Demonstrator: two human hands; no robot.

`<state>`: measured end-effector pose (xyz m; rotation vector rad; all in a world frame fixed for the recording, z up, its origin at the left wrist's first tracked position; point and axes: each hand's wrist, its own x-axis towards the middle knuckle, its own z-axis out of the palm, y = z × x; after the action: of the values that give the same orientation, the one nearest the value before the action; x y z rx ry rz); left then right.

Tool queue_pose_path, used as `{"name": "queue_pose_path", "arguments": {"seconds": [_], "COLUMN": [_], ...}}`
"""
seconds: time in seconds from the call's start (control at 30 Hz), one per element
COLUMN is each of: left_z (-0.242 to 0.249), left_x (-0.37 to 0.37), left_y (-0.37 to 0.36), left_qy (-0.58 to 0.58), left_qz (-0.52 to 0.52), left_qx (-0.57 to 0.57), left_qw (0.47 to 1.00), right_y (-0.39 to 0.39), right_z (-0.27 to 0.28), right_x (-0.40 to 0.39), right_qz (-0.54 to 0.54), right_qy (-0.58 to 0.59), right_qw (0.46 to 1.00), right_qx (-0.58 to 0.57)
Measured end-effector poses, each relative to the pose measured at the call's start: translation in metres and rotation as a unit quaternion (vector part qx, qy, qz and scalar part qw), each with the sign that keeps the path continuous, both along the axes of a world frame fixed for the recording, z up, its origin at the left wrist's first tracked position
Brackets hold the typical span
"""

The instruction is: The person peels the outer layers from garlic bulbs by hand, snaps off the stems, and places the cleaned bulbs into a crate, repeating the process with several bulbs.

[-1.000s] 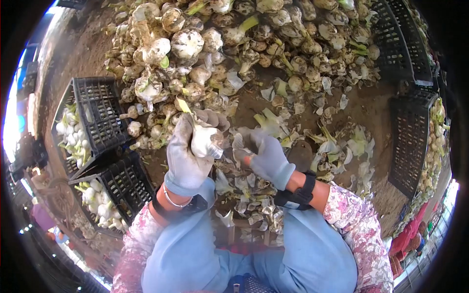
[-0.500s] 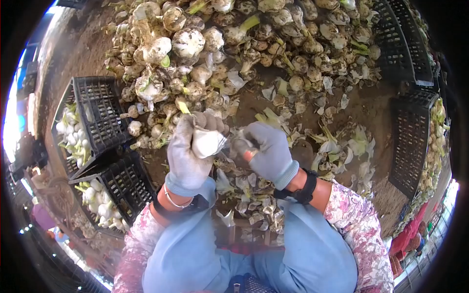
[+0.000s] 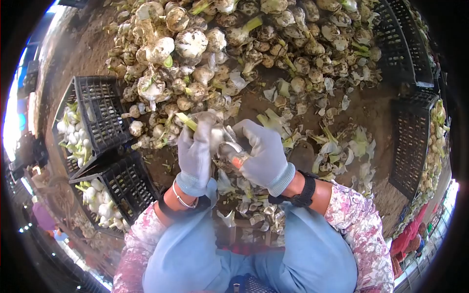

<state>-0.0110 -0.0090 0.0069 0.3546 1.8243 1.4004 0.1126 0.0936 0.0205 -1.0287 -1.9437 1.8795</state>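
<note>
Both hands wear pale grey gloves with dirty fingertips. My left hand (image 3: 195, 151) is wrapped round a garlic bulb (image 3: 216, 139), whose cut green-yellow stem (image 3: 186, 121) sticks out past the fingers at the upper left. My right hand (image 3: 264, 154) is closed against the bulb's right side, its thumb and fingers pinching there. A small orange patch (image 3: 238, 161) shows by the right thumb; I cannot make out what it is. Much of the bulb is hidden by the gloves. Beyond the hands lies a large heap of soil-stained garlic bulbs (image 3: 190, 44).
Two black plastic crates (image 3: 105, 115) with whiter garlic stand tilted at the left. More black crates (image 3: 413, 141) are at the right, with garlic beyond them. Peeled skins (image 3: 359, 146) litter the brown ground. My knees (image 3: 183, 244) are close below my hands.
My right hand has moved left, from apart to against the garlic bulb. My left hand has turned and shifted slightly right, so less of the white bulb shows.
</note>
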Motion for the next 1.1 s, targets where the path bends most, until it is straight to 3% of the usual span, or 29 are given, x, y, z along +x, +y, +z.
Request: {"name": "queue_pose_path", "arguments": {"seconds": [0.03, 0.1, 0.13, 0.2, 0.27, 0.33, 0.43, 0.5, 0.67, 0.77, 0.83, 1.0, 1.03, 1.1], "left_z": [0.005, -0.008, -0.005, 0.011, 0.023, 0.013, 0.009, 0.011, 0.002, 0.032, 0.027, 0.009, 0.014, 0.023], "left_x": [-0.001, -0.005, -0.006, -0.01, -0.007, -0.012, -0.006, 0.003, -0.002, -0.003, -0.007, -0.022, -0.018, -0.015], "left_y": [0.001, -0.004, -0.002, 0.006, 0.01, 0.002, 0.001, 0.002, -0.001, 0.019, 0.02, 0.018, 0.019, 0.021], "left_qy": [-0.014, 0.144, 0.03, -0.196, -0.135, -0.123, 0.026, -0.005, 0.018, -0.09, -0.137, -0.451, -0.437, -0.369], "left_qz": [0.023, 0.002, -0.001, -0.007, 0.002, 0.014, 0.0, 0.037, 0.009, 0.025, 0.012, 0.084, 0.135, 0.099], "left_qx": [-0.017, -0.004, 0.091, 0.275, 0.203, 0.158, 0.069, 0.094, 0.161, 0.193, 0.218, 0.321, 0.276, 0.247], "left_qw": [0.999, 0.99, 0.995, 0.941, 0.97, 0.98, 0.997, 0.995, 0.987, 0.977, 0.966, 0.829, 0.845, 0.891], "right_y": [0.0, 0.0, 0.0, 0.007, 0.008, -0.002, -0.01, -0.006, -0.001, -0.004, -0.002, 0.009, 0.01, 0.007], "right_z": [0.002, -0.007, -0.015, -0.035, -0.031, -0.021, -0.006, 0.005, 0.002, -0.018, -0.023, -0.009, -0.008, -0.005], "right_x": [0.0, 0.003, 0.005, 0.014, 0.023, 0.014, 0.005, 0.005, 0.007, 0.015, 0.021, 0.026, 0.025, 0.025], "right_qz": [0.0, -0.006, -0.01, 0.003, 0.014, -0.039, -0.047, -0.009, 0.006, 0.021, 0.054, 0.228, 0.198, 0.138], "right_qy": [0.016, -0.027, -0.049, -0.12, -0.108, 0.026, 0.064, -0.025, 0.008, -0.02, -0.054, -0.162, -0.127, -0.057], "right_qw": [1.0, 0.998, 0.995, 0.99, 0.994, 0.999, 0.996, 0.996, 0.998, 0.999, 0.997, 0.959, 0.97, 0.983], "right_qx": [-0.003, 0.06, 0.092, 0.072, 0.022, -0.02, -0.039, -0.086, -0.069, -0.02, -0.006, -0.046, -0.065, -0.105]}}
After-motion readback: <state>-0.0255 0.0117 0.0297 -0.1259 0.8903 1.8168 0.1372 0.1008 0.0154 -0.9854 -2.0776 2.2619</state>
